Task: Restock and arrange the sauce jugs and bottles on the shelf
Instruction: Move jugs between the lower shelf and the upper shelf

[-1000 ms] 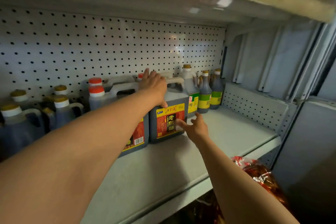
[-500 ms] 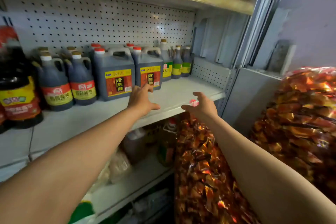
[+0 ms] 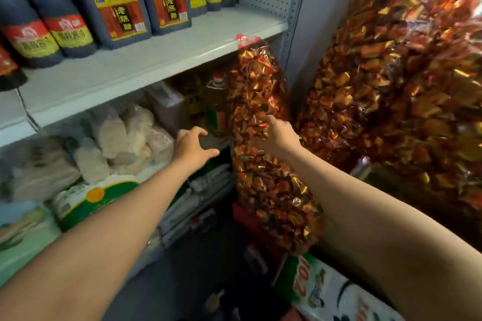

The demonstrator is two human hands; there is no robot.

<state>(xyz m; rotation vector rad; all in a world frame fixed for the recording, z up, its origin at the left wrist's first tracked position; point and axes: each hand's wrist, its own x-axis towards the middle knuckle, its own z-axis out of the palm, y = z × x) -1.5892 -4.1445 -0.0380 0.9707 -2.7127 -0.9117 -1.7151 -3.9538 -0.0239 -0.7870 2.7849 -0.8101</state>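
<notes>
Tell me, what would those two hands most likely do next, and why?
Probably reach on to the yellow oil bottle under the shelf. Both the left hand and right hand are empty, fingers spread, pointing toward it beside the tall candy bag.

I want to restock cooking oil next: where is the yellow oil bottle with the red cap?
In the head view, the oil bottle stands on the lower shelf, just left of the tall candy bag, beyond the left hand.
</notes>
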